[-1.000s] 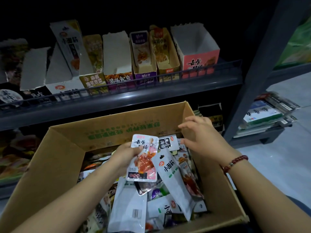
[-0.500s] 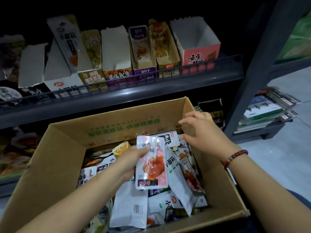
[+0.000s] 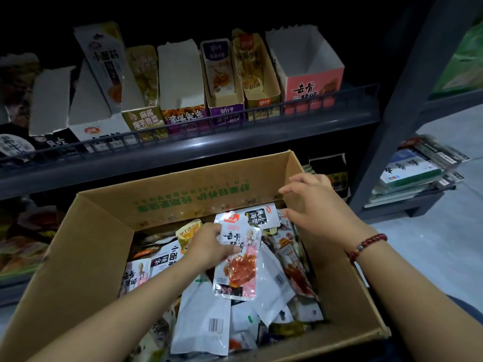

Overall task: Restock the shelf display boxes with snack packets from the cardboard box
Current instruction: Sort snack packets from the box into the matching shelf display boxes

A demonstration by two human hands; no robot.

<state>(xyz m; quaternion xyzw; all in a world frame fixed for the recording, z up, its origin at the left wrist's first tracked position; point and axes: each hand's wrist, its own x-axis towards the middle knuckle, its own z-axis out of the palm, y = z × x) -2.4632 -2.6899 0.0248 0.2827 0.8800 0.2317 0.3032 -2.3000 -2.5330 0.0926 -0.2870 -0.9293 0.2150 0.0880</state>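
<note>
Snack packet (image 3: 239, 259), pink-edged, lies over the heap inside the cardboard box (image 3: 86, 257), pinched by the left hand (image 3: 209, 246) at its upper left. Right hand (image 3: 316, 205) hovers spread, fingers relaxed, just right of the packet, holding nothing.

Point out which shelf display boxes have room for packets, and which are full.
Roomy: the pink display box at the right end and the white-walled box left of the purple box. Purple and yellow box already hold packets. Cardboard box is crowded.

The single head view looks forward and down, close over the cardboard box (image 3: 167, 205) facing the shelf (image 3: 183, 150).
</note>
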